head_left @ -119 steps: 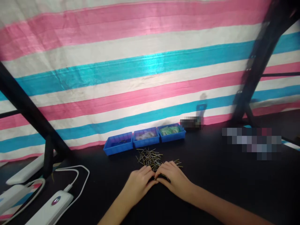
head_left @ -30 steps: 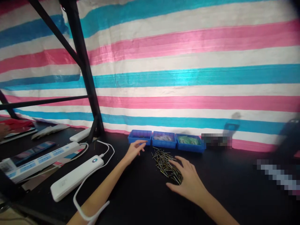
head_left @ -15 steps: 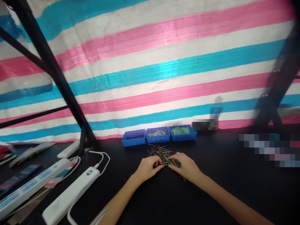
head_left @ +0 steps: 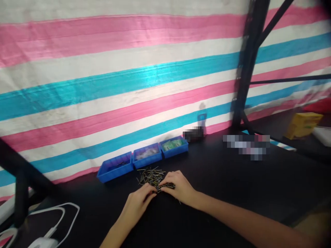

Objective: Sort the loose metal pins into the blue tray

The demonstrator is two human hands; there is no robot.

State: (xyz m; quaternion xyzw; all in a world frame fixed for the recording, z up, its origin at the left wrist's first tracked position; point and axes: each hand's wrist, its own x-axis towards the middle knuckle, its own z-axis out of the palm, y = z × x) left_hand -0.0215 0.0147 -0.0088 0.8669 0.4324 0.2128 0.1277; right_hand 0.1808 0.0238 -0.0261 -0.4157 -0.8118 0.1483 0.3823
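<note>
A loose pile of thin metallic rods [head_left: 151, 174], dark and brassy, lies on the black table in front of me; their exact kind is too small to tell. My left hand [head_left: 141, 198] is at the pile's near left side, fingers curled and fingertips pinched together at the rods. Opposite it, my right hand [head_left: 179, 187] curls around a bunch of thin rods [head_left: 169, 185], thumb and fingertips close to those of my left hand. Behind the pile stand three blue trays: the left tray [head_left: 115, 174] holds a few dark thin pieces.
The middle tray [head_left: 147, 162] contains clear plastic pieces, the right tray [head_left: 176, 151] green ones. Black metal frame posts [head_left: 244, 69] rise at both sides before a striped sheet [head_left: 129, 79]. White cables [head_left: 63, 220] lie at left; a yellow box [head_left: 303, 124] stands far right.
My view has turned to the right, so the trays and pile appear further left. Both hands stay at the pile, and their fingertips have come closer together.
</note>
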